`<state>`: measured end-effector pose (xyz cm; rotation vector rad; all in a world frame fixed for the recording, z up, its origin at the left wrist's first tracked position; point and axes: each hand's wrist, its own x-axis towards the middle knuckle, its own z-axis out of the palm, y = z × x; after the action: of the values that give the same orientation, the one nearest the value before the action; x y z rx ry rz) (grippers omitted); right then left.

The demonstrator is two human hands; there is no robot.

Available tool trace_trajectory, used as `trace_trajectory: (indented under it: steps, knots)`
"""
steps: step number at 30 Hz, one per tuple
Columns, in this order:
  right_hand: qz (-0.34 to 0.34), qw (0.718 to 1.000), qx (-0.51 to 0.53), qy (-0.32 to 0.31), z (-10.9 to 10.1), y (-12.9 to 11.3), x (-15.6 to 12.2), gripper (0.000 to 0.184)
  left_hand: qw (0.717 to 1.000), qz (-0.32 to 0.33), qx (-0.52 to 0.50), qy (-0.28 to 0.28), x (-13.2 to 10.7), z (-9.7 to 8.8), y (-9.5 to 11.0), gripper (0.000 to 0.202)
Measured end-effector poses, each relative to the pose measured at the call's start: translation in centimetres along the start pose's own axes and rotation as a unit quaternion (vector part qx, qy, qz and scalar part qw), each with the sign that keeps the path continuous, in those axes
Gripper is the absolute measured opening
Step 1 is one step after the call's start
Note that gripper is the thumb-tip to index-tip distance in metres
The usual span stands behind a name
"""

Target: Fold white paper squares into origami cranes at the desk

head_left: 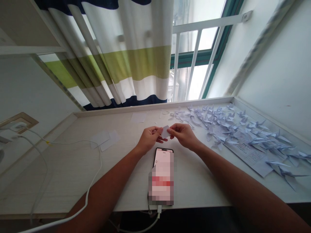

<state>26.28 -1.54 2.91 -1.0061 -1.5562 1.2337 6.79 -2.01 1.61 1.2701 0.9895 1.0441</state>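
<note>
The left hand (151,137) and right hand (183,134) are pinching the small paper (165,132) between them, just beyond the phone (163,176). Uneven pulling could be tearing it; the cord (100,157), crossing the left forearm (110,184), could be snagging and jerking that hand.

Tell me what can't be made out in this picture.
All in the head view:
Small white paper piece: edges partly covered by fingers of the left hand and right hand.
Black-edged rectangular phone: lower screen hidden by pixelated blocks.
Printed white paper sheet: partly under folded white paper shapes; print too small to read.
Long white cable: cut off by the bottom edge at left.
</note>
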Motion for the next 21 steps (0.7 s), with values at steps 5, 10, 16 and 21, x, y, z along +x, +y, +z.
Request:
trace_trajectory:
  steps: [5, 10, 16, 21]
  knots:
    - [-0.017, 0.998, 0.049, 0.025, 0.51, -0.1, -0.14, 0.043, 0.998, -0.022, -0.058, -0.016, -0.14, 0.63, 0.1, 0.05]
    - [0.014, 0.999, 0.035, 0.014, 0.38, 0.22, -0.12, 0.045, 0.998, 0.004, -0.046, 0.037, 0.08, 0.6, -0.45, 0.048]
    - [-0.025, 0.999, -0.041, 0.008, -0.01, -0.09, -0.1, 0.047, 1.0, 0.015, -0.007, 0.016, -0.22, 0.65, -0.23, 0.046]
    - [-0.042, 0.994, -0.08, 0.062, 0.66, -0.31, -0.37, 0.045, 0.992, -0.068, -0.061, -0.082, -0.62, 0.92, 0.06, 0.048]
